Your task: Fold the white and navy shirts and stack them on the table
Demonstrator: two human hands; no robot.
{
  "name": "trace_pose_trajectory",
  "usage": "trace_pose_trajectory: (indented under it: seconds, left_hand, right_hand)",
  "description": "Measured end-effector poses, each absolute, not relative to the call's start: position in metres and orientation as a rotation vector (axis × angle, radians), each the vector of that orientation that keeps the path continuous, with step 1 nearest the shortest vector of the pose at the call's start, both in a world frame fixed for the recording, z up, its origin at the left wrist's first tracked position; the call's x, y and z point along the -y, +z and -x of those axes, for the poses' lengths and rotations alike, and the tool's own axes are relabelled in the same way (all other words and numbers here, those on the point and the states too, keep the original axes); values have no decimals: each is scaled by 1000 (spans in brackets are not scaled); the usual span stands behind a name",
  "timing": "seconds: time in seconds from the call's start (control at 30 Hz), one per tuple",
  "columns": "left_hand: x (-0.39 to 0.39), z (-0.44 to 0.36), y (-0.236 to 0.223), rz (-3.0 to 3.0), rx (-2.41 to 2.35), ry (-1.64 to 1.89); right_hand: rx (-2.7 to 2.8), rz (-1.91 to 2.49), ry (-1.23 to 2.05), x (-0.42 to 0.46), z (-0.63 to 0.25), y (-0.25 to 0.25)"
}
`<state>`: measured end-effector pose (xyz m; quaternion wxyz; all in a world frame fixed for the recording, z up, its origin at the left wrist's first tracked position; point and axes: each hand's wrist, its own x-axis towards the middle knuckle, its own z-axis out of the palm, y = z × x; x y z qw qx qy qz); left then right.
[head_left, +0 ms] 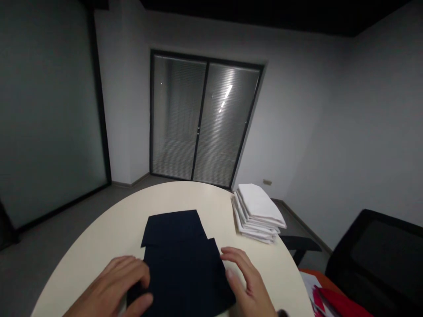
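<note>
Cloth [185, 273], dark navy and plain, lies in the head view on the near-middle part of a round cream table [115, 229]. It looks flat and folded, its narrower far section stepping out on both sides to a broader near one, with faint creases. At its left edge, the left hand [115, 284] is half curled, thumb apart; whether it pinches fabric, I cannot tell. The right hand [243, 279] is loosely open at the right edge, gripping nothing. Folded white fabrics [259, 209] are stacked far right.
</note>
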<state>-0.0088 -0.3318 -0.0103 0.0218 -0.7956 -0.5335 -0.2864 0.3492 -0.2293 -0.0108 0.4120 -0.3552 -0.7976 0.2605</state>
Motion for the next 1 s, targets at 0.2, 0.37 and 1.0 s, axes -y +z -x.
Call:
trace_pose_trajectory:
  seconds: [0.2,0.37,1.0]
  left_hand:
    - [248,-25,-3,2386,2271,-364]
    - [187,-36,-15,2447,2208,-260]
    - [61,-80,69,2306,1691,-505]
  right_hand:
    - [2452,962,631,205,-314,12]
    - [2510,1046,488,186,-309,-14]
    - [2231,1294,719,173,-298,-19]
